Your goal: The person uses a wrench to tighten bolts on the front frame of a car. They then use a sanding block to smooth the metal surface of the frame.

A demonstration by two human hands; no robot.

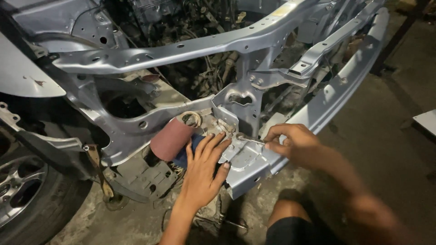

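Dim, flat frontal light; dark engine bay; right forearm blurred.

— Any packages, signs or screens in view?

— No packages, no signs, no screens.

— Labels, then?

— One, as far as can be told: a small yellow label (pixel 282 10) stuck flat on the grey upper crossbar (pixel 218 43) of the stripped car front, near the top edge of the view, right of the middle.

— Its shape?

— A short oblong, lying along the bar and slanted with it. Pale yellow, lighter toward one end. It is too small and blurred to tell more.

— Anything beside it?

— Only bare grey metal round it.
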